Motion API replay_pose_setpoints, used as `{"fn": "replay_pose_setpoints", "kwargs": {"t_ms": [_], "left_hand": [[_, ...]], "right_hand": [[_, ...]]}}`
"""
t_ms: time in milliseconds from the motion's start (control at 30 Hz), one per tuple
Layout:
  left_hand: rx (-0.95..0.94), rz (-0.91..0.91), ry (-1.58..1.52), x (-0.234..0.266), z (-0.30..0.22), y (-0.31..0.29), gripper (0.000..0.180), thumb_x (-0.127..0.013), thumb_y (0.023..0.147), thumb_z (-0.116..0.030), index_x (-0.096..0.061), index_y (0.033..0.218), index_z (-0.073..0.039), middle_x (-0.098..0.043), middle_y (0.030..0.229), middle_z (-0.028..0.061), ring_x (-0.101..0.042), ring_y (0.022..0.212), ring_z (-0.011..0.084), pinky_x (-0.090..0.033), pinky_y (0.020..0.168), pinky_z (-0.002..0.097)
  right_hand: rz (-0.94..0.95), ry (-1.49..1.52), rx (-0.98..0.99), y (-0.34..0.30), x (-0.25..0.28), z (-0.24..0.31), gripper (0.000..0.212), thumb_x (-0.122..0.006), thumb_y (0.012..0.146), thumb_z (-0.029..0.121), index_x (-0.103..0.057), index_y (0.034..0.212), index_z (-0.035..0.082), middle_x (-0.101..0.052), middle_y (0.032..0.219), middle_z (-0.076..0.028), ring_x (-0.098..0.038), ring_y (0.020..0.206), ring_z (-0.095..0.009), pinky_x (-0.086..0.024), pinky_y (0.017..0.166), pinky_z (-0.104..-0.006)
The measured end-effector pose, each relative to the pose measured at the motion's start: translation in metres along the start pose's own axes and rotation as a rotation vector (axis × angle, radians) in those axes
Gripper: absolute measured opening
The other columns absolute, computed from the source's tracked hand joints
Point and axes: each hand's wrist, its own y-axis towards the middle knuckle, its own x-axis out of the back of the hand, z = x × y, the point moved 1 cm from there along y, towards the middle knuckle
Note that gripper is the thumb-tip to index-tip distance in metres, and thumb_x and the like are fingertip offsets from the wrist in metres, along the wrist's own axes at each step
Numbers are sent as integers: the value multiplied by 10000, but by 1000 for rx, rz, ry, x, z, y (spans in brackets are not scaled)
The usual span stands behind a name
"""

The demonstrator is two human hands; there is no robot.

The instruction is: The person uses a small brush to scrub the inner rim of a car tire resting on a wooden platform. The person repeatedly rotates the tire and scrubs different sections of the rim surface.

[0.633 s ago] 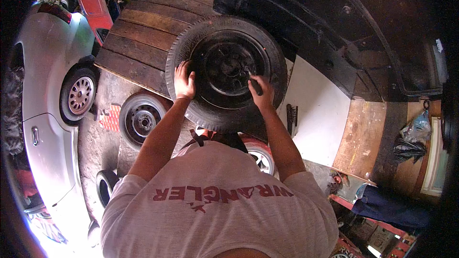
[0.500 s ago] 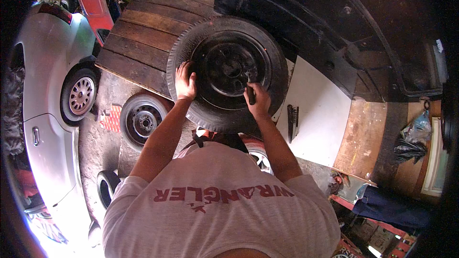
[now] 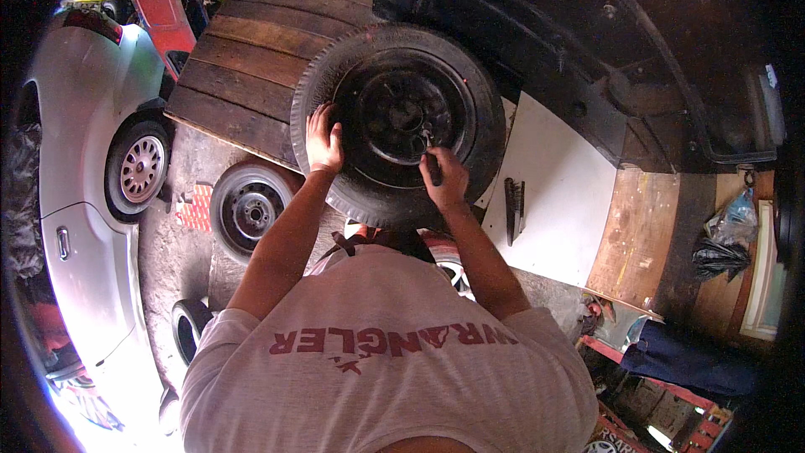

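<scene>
A black car wheel [image 3: 314,75], a tyre on a dark steel rim, lies flat in front of me. My left hand [image 3: 324,141] rests on the left side of the tyre, fingers stretched out and holding nothing. In my right hand [image 3: 448,178] is a dark-handled hand tool [image 3: 432,169] with a thin metal shaft, gripped by its handle. Its tip reaches the dark centre disc of the rim, just right of the hub hole; the exact shape of the tip is too small to tell.
Wooden planks [image 3: 251,63] extend at the far left, and a white board [image 3: 558,201] carries black brushes [image 3: 513,211] on the right. A large black panel [image 3: 537,42] stands behind. On the floor are another wheel [image 3: 249,211] and a tyre [image 3: 189,331], near a silver car [image 3: 88,159].
My right hand has shifted slightly left with the tool, and its tip has moved closer to the hub hole. My left hand stays on the tyre.
</scene>
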Motion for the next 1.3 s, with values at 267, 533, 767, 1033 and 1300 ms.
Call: {"fn": "replay_pose_setpoints", "kwargs": {"t_ms": [267,533,767,1033,1300], "left_hand": [[7,8,-11,3,-1,0,476,-456,921,-335,-514,1296,-48,-509,1362,153,-410,1317,345,-208,1144,490],[9,15,15,1,0,0,482,-451,921,-332,-509,1300,-41,-507,1364,160,-410,1317,350,-212,1144,485],[10,-11,24,3,6,-2,478,-444,926,-335,-509,1299,-43,-507,1363,161,-407,1319,357,-215,1143,484],[-1,15,4,2,0,0,484,-433,930,-358,-514,1294,-50,-512,1358,156,-421,1305,353,-218,1139,489],[4,-5,10,2,5,-3,494,-433,933,-357,-502,1309,-44,-499,1375,152,-411,1321,342,-211,1143,485]], "right_hand": [[-44,345,-84,0,3,-26,200,-714,849,101,-658,1036,56,-693,1027,-92,-671,933,-231,-515,811,-349],[127,130,151,-2,-5,4,263,-717,804,109,-644,1056,104,-656,1002,-135,-652,924,-330,-526,778,-395],[53,230,95,-8,-4,20,237,-716,813,122,-651,1040,98,-666,975,-126,-660,898,-320,-524,762,-385],[84,57,159,3,7,-6,266,-719,801,112,-646,1056,99,-665,1007,-138,-653,917,-323,-523,784,-402],[203,205,128,-20,-1,29,251,-726,795,97,-655,1036,89,-671,989,-139,-661,915,-316,-528,771,-396]]}}
